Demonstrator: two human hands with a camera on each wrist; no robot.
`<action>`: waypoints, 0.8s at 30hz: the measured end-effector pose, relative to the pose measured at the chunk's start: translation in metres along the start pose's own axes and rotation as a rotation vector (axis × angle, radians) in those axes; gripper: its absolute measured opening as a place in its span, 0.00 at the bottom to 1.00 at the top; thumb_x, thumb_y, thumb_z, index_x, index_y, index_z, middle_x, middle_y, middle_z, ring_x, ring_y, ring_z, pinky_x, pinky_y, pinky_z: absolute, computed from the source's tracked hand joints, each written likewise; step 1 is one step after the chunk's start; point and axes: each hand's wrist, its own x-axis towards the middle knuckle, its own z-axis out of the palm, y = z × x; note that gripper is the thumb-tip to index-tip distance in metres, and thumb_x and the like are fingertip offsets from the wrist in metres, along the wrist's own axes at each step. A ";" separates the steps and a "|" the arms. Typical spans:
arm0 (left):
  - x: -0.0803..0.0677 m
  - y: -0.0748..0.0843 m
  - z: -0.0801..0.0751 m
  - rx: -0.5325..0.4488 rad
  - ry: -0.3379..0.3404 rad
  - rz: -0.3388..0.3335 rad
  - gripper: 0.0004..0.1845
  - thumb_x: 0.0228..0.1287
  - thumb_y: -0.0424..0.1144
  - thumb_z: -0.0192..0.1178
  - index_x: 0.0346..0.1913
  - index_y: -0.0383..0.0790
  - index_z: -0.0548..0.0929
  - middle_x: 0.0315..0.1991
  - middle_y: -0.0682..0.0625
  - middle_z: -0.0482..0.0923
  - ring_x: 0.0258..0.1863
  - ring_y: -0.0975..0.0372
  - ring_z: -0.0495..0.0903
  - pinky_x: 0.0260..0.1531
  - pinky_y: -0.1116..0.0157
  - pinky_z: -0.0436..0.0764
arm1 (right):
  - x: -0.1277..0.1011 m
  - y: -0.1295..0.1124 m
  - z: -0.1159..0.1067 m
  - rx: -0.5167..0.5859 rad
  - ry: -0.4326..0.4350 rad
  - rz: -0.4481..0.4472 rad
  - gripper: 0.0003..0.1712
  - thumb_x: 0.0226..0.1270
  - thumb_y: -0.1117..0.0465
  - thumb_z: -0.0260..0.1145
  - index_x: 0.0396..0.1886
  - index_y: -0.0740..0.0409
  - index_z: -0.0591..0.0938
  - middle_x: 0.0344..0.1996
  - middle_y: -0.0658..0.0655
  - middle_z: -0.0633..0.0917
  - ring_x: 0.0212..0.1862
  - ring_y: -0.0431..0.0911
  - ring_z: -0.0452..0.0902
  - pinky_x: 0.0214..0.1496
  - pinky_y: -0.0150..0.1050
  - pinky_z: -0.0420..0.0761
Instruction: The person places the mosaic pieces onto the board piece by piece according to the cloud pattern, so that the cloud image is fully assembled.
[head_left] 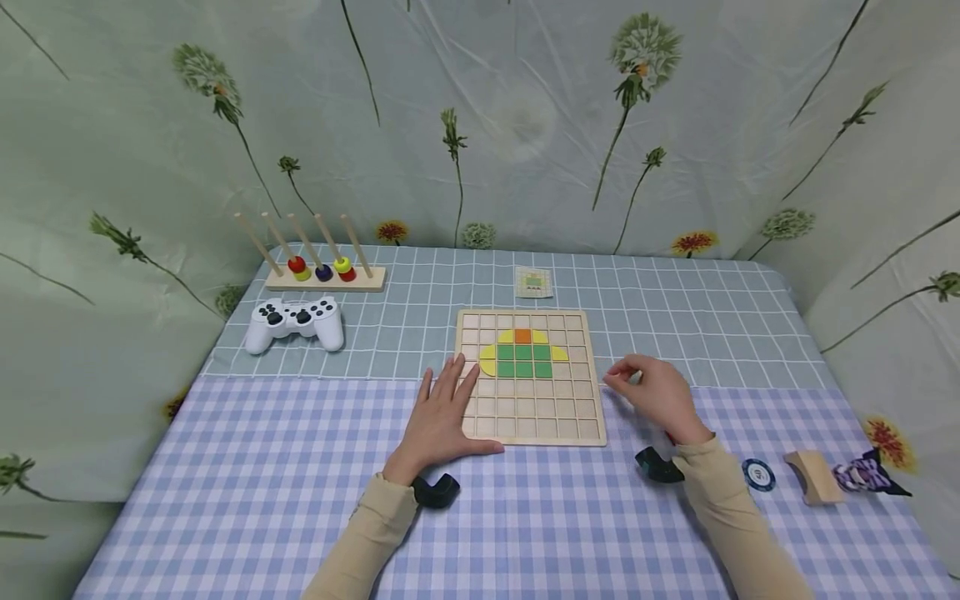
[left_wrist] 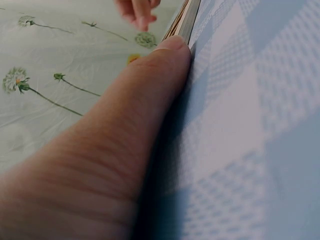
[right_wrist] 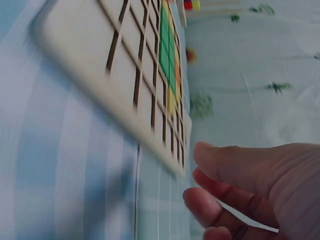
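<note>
A square wooden grid board (head_left: 536,408) lies flat at the middle of the table. Green square tiles (head_left: 525,361) sit in its upper cells, with rounded yellow tiles (head_left: 487,360) around them and one orange tile (head_left: 522,336) at the top. My left hand (head_left: 438,421) rests at the board's left side with fingers spread, its thumb (left_wrist: 165,60) along the front edge. To the right of the board hovers my right hand (head_left: 660,400). Its fingers (right_wrist: 202,205) are loosely bent, and nothing shows between them and the thumb. Behind the board lies a small printed card (head_left: 533,282).
At the back left stand a wooden peg rack (head_left: 367,282) with coloured beads and a white game controller (head_left: 295,321). On the right lie a poker chip (head_left: 759,474), a wooden arch block (head_left: 815,477) and a purple patterned item (head_left: 866,475). Black curved pieces (head_left: 660,465) sit by both wrists.
</note>
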 end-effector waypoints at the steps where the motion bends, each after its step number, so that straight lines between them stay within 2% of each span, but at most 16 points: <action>1: 0.000 0.000 0.000 0.002 -0.002 0.000 0.65 0.39 0.80 0.55 0.75 0.41 0.52 0.75 0.41 0.43 0.73 0.52 0.40 0.68 0.49 0.38 | -0.003 0.004 -0.005 -0.020 0.011 0.011 0.07 0.58 0.56 0.71 0.29 0.55 0.85 0.24 0.49 0.80 0.21 0.42 0.70 0.20 0.37 0.67; 4: 0.000 0.000 0.000 0.008 -0.012 -0.007 0.65 0.39 0.80 0.56 0.75 0.42 0.51 0.75 0.42 0.43 0.73 0.53 0.39 0.68 0.49 0.37 | -0.014 0.015 -0.019 -0.071 0.010 0.071 0.11 0.57 0.53 0.71 0.29 0.56 0.83 0.23 0.49 0.81 0.22 0.42 0.70 0.20 0.37 0.67; 12: 0.000 0.000 -0.001 0.016 -0.018 -0.014 0.65 0.38 0.79 0.57 0.75 0.42 0.51 0.75 0.42 0.43 0.73 0.53 0.40 0.68 0.51 0.36 | -0.035 0.031 -0.037 -0.159 -0.090 0.259 0.21 0.54 0.45 0.72 0.26 0.58 0.78 0.19 0.49 0.75 0.22 0.45 0.67 0.21 0.37 0.63; 20: 0.000 0.000 -0.001 0.012 -0.014 -0.010 0.65 0.38 0.79 0.57 0.75 0.42 0.51 0.75 0.42 0.43 0.73 0.53 0.39 0.68 0.50 0.36 | -0.044 0.038 -0.037 -0.193 -0.128 0.279 0.22 0.53 0.42 0.71 0.23 0.56 0.78 0.15 0.48 0.72 0.21 0.45 0.66 0.20 0.37 0.61; 24: 0.001 0.001 -0.002 0.009 -0.021 -0.013 0.65 0.38 0.79 0.58 0.75 0.42 0.51 0.75 0.42 0.43 0.73 0.54 0.39 0.68 0.50 0.37 | -0.045 0.037 -0.033 -0.199 -0.110 0.265 0.21 0.53 0.44 0.71 0.23 0.56 0.77 0.14 0.48 0.72 0.20 0.45 0.66 0.19 0.37 0.62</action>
